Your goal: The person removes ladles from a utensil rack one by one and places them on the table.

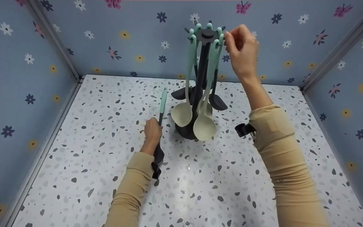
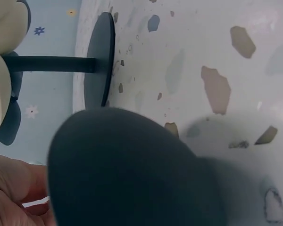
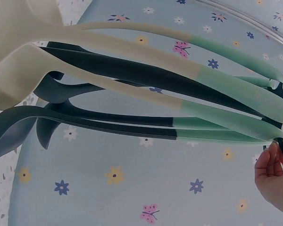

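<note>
A utensil stand (image 1: 202, 67) with a dark post and round base holds several utensils on its top hooks. Two cream ladles (image 1: 181, 114) with mint handles hang at the front. My right hand (image 1: 244, 52) is raised at the top right of the stand, pinching a dark hook tip beside a handle end; the right wrist view shows the fingertips (image 3: 273, 157) there. To the left of the base, my left hand (image 1: 152, 130) grips the dark shaft of a dark-headed kitchen utensil (image 1: 163, 104), its mint handle pointing away. The utensil's rounded head (image 2: 127, 169) fills the lower left wrist view.
The speckled white tabletop (image 1: 219, 186) extends under everything. Blue flower-patterned panels (image 1: 131, 37) stand behind and at both sides, with metal strips at the corners. Dark-headed utensils (image 1: 218, 102) hang at the back of the stand.
</note>
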Demonstrator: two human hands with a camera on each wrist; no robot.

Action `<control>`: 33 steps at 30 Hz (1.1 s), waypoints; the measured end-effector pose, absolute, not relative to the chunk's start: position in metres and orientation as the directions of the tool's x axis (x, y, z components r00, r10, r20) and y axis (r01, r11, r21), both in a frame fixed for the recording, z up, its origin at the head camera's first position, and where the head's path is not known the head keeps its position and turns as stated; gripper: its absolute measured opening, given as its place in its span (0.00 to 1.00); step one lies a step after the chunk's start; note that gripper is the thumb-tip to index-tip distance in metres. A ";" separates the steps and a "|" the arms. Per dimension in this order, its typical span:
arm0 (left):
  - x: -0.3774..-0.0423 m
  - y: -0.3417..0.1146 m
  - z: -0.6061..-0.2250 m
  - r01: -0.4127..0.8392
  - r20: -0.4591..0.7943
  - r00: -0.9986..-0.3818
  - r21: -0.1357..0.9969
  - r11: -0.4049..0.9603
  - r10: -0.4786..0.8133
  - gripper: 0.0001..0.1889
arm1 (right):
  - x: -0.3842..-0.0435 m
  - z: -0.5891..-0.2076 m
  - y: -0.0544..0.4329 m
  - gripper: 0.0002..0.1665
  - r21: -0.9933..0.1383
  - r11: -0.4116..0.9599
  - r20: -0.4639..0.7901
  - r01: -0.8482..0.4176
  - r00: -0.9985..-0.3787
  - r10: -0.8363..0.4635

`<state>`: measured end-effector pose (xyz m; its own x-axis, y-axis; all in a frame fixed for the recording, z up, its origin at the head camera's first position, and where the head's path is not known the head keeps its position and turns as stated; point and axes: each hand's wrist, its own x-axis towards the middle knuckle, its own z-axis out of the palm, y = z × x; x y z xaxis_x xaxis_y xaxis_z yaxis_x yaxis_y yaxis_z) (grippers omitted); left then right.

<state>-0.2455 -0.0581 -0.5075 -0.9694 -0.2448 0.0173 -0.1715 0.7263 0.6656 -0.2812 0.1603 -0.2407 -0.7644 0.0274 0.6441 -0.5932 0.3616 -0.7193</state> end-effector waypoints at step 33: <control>-0.264 -0.043 -0.524 -0.251 -0.126 -0.968 0.543 0.801 -0.218 0.03 | -0.280 -0.240 0.160 0.05 -0.725 0.368 0.635 -0.583 -0.772 0.028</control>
